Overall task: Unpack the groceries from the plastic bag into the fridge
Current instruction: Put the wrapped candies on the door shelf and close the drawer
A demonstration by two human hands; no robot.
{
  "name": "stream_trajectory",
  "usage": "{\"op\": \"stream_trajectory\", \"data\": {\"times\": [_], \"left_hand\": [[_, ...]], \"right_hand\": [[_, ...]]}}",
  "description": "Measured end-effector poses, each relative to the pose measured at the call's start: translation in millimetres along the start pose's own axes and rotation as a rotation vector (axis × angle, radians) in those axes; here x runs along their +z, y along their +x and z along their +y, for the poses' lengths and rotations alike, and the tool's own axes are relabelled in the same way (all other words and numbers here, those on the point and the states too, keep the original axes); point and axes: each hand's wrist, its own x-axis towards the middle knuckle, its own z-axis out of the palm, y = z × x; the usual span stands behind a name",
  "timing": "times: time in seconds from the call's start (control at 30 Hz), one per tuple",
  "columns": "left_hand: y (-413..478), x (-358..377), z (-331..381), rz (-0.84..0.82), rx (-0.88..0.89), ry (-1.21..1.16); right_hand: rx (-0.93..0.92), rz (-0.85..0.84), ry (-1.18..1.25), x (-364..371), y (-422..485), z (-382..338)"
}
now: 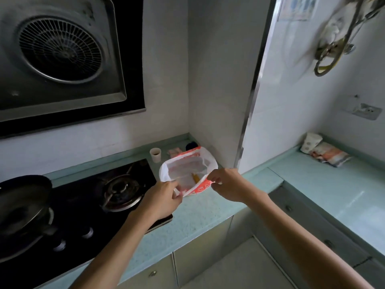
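Head view: the plastic bag (186, 164) sits on the pale green table (208, 213), in the corner between the black gas stove (93, 197) and the white tiled wall. It is thin, soft film, white with red print and half see-through, so it has no shape of its own and will sag or fold wherever it is let go. The left hand (164, 199) pinches the near rim of the mouth and the right hand (227, 184) pinches the rim to its right, pulling it open between them. Inside, a small yellow thing (195, 177) lies at the bottom; what else is there I cannot tell. The load looks light, so the bag could slide on the smooth speckled table; holding the rim and lifting the contents out from above seems the safest way. A small paper cup (155, 154) stands just behind the bag, near enough to be knocked. A dark pan (23, 197) rests on the stove's left burner. No fridge is in sight.
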Motion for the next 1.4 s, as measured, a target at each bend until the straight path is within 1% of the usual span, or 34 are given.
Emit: {"op": "stream_trajectory", "data": {"times": [0.13, 0.3, 0.47, 0.53, 0.6, 0.63, 0.73, 0.77, 0.8, 0.83, 0.87, 0.93, 0.97, 1.0, 1.03, 1.07, 1.17, 1.27, 1.33, 1.4], "left_hand": [[49, 24, -25, -0.022, -0.030, -0.068], [121, 73, -49, -0.028, -0.072, -0.112], [192, 127, -58, -0.172, -0.169, -0.113], [216, 146, -59, -0.207, -0.211, -0.114], [239, 165, -60, -0.193, -0.232, -0.082], [248, 172, -59, -0.176, -0.239, -0.060], [274, 195, -57, -0.149, -0.295, -0.026], [280, 202, -59, -0.152, -0.314, -0.011], [281, 207, -61, -0.157, -0.327, 0.005], [284, 214, -64, -0.185, -0.341, 0.031], [286, 222, -67, -0.211, -0.357, 0.049], [288, 229, -72, -0.247, -0.390, 0.064], [289, 231, -74, -0.234, -0.413, 0.048], [289, 232, -74, -0.213, -0.446, 0.025], [288, 232, -75, -0.187, -0.484, -0.016], [287, 230, -75, -0.160, -0.524, -0.069], [285, 227, -78, -0.078, -0.621, -0.238], [283, 219, -76, 0.072, -0.676, -0.481], [280, 208, -71, 0.184, -0.692, -0.578], [276, 193, -62, 0.290, -0.702, -0.681]], "right_hand": [[0.051, -0.010, 0.006, 24, 65, 31], [0.079, -0.065, 0.043, 71, 152, 83], [0.104, -0.149, 0.059, 113, 222, 126], [0.125, -0.189, 0.110, 127, 242, 139], [0.116, -0.237, 0.129, 136, 262, 153], [0.085, -0.261, 0.097, 141, 271, 161], [0.075, -0.359, 0.042, 165, 290, 191], [0.017, -0.392, -0.028, 172, 291, 198], [0.037, -0.413, -0.036, 177, 289, 201], [0.039, -0.365, -0.035, 187, 289, 208], [0.107, -0.347, 0.005, 199, 292, 215], [0.139, -0.355, 0.009, 203, 297, 214], [0.165, -0.367, 0.005, 203, 301, 213], [0.186, -0.318, -0.018, 204, 304, 213], [0.197, -0.309, -0.006, 205, 306, 213], [0.224, -0.307, 0.052, 201, 306, 209], [0.275, -0.275, 0.118, 192, 309, 204], [0.324, -0.286, 0.202, 182, 316, 203], [0.312, -0.312, 0.221, 173, 316, 206], [0.287, -0.291, 0.242, 156, 311, 202]]}}
